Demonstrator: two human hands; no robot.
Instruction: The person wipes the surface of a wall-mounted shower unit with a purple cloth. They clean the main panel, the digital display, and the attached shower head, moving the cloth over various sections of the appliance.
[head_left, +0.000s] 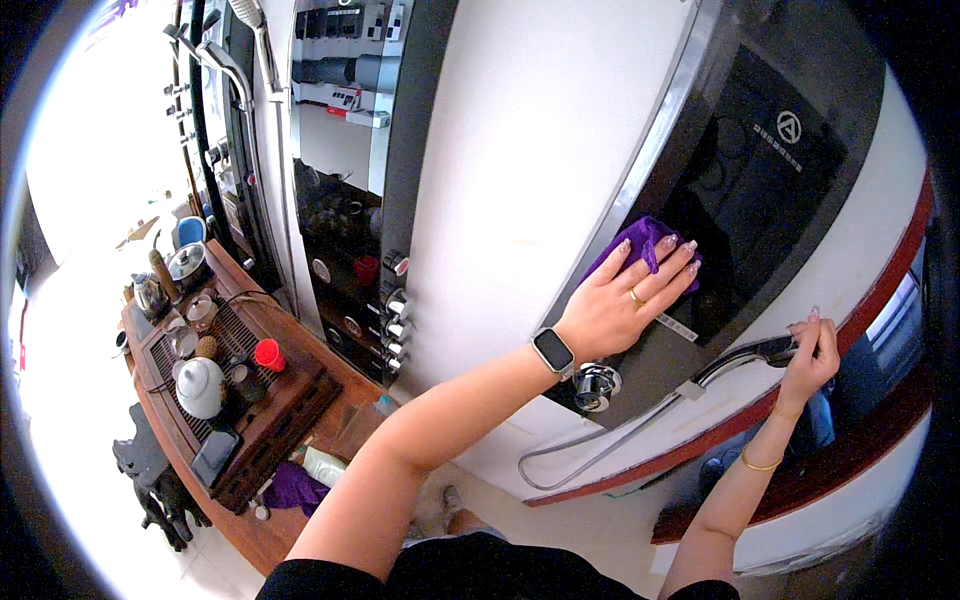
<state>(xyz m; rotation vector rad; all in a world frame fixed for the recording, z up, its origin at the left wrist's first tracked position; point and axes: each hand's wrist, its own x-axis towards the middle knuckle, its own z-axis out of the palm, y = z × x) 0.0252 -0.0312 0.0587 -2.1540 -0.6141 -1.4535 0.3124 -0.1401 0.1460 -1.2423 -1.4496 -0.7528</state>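
My left hand, wearing a smartwatch and a ring, presses a purple cloth flat against the dark glossy shower panel. The cloth is bunched under the fingers, near the panel's metal-trimmed edge. A chrome knob projects from the panel below this wrist. At the right, my right hand has its fingers around the end of a black and chrome hand shower; the fingers partly hide that end. The hand shower sits in a holder, with its metal hose looping down beside the wall.
To the left, a wooden tea table carries a white teapot, a red cup, a phone and another purple cloth. A second shower panel with chrome knobs stands behind. A red-brown ledge borders the right.
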